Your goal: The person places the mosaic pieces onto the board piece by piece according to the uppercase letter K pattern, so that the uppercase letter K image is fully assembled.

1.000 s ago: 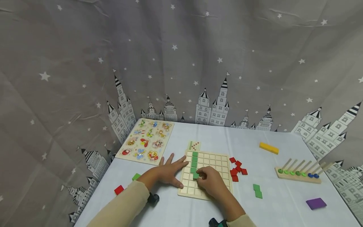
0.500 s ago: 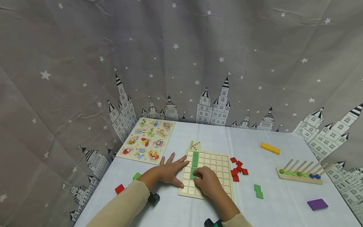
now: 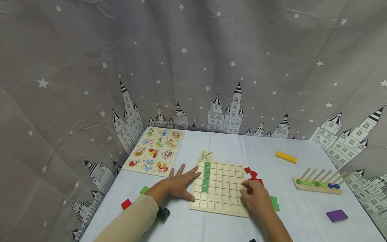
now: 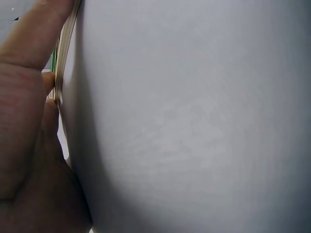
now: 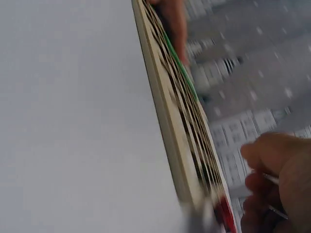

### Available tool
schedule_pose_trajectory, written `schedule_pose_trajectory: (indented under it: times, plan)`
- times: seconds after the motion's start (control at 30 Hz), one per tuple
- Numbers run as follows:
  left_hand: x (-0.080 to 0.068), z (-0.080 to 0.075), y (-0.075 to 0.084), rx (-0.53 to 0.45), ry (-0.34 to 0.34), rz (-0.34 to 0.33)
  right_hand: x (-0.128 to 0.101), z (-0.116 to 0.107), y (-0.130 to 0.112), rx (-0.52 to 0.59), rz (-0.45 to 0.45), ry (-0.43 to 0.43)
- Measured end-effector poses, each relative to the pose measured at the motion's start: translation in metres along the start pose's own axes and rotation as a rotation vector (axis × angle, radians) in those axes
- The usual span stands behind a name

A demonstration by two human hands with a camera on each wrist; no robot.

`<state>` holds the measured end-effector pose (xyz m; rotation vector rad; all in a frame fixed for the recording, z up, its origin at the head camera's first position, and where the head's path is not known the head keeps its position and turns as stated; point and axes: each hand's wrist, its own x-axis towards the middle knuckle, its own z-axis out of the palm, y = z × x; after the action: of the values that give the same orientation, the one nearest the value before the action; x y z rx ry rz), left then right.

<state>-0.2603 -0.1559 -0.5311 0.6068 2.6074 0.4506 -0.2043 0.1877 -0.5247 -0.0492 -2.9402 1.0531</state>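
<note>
Nearest, the right hand (image 3: 256,196) sits at the right edge of the wooden grid board (image 3: 223,198), fingers curled over the red pieces (image 3: 252,174) lying just beside that edge — whether it actually grips one I cannot tell. A green piece (image 3: 274,202) lies on the counter (image 3: 302,215) just right of that hand. The left hand (image 3: 178,183) rests flat, fingers spread and released, its fingertips against the board's left edge. On the board, a column of green squares (image 3: 206,176) fills part of the second column from the left. Farther left lie a red block (image 3: 126,203) and a green block (image 3: 144,190); beyond — an insect peg puzzle (image 3: 154,151). Far right stand a bead rack (image 3: 317,184), a purple tile (image 3: 336,215) and a yellow bar (image 3: 286,157).
</note>
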Motion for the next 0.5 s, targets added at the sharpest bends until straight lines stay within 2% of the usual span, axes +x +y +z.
schedule_pose_trajectory:
  times: [0.1, 0.2, 0.33, 0.43, 0.5]
  plan:
    - [-0.001, -0.002, 0.0, -0.008, 0.002, 0.002, -0.004, -0.026, 0.033, -0.093, 0.207, 0.078]
    - [-0.002, -0.003, 0.0, -0.009, 0.002, -0.003, -0.009, -0.039, 0.06, -0.165, 0.379, 0.11]
    - [-0.004, -0.004, -0.002, -0.01, 0.002, -0.007, -0.014, -0.046, 0.077, -0.183, 0.435, 0.088]
    - [-0.004, -0.002, -0.002, -0.021, 0.001, -0.004, -0.015, -0.048, 0.076, -0.17, 0.433, 0.068]
    - [-0.004, -0.001, -0.003, -0.026, 0.002, -0.003, -0.017, -0.05, 0.073, -0.171, 0.464, 0.051]
